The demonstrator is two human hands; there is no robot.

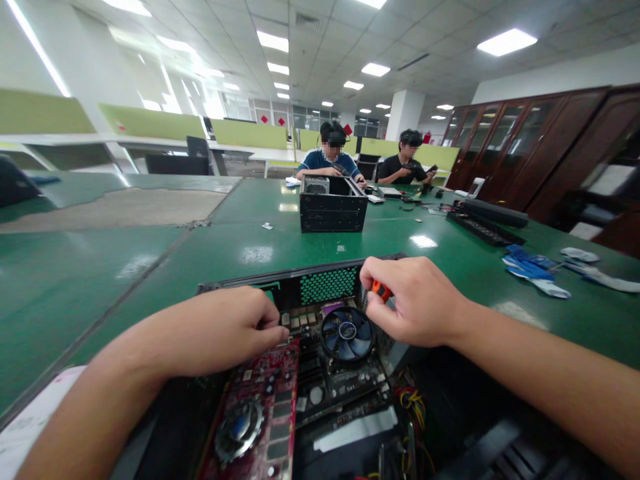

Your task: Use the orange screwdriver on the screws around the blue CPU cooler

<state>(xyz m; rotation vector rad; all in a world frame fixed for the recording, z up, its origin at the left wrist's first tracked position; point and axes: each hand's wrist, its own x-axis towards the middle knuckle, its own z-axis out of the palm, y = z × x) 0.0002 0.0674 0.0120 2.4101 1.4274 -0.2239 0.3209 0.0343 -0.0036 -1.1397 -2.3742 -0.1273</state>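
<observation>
An opened computer case [330, 270] lies in front of me, its motherboard and round black CPU fan [347, 333] facing up. At the far end of a red graphics card [280, 407], my left hand [245, 323] is closed, thumb and finger pinched at the card's edge; the fingertips are partly hidden. The card has its own small fan and runs out of view at the bottom. Over the case's far right corner, my right hand [410, 300] is closed around an orange-and-black screwdriver [381, 290]. Only part of its handle shows; its tip is hidden.
Red and yellow cables [413, 403] bunch inside the case at right. Beyond it stands another black case [333, 213] on the green table [250, 240]. Blue-and-white gloves [535, 270] and a long black part [483, 227] lie right. Two people [325, 160] sit opposite.
</observation>
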